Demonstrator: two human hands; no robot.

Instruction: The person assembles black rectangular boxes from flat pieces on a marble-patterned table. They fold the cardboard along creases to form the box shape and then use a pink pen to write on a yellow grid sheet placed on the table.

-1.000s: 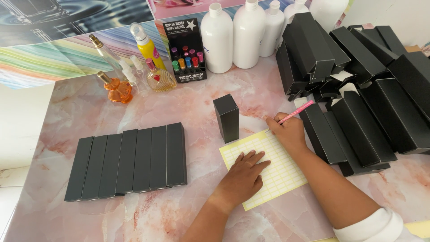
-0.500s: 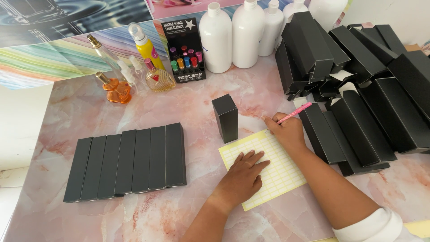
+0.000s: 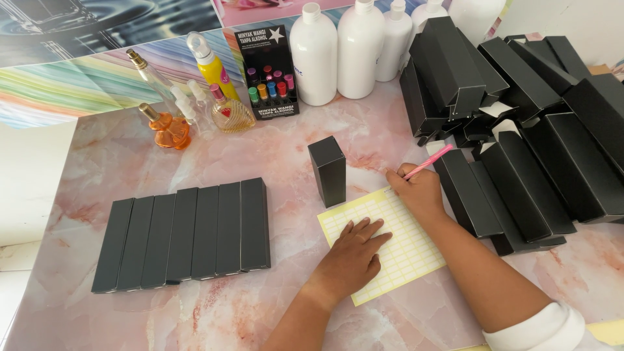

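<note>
Hands work at a yellow label sheet [image 3: 383,244] on the table [image 3: 97,169]: left hand [image 3: 351,257] flat, pressing it; right hand [image 3: 419,192] gripping a pink pen [image 3: 428,162] at its top edge. Left of the sheet, seven flat black boxes [image 3: 185,233] lie aligned; many more boxes [image 3: 520,130] piled right seem unprocessed.

The left hand [image 3: 354,255] is lying flat on a yellow label sheet [image 3: 383,244]. The right hand [image 3: 419,190] is holding a pink pen [image 3: 428,162] at the sheet's far corner, beside an upright black box [image 3: 327,170].

Bright, even light; sharp focus, soft shadows.
</note>
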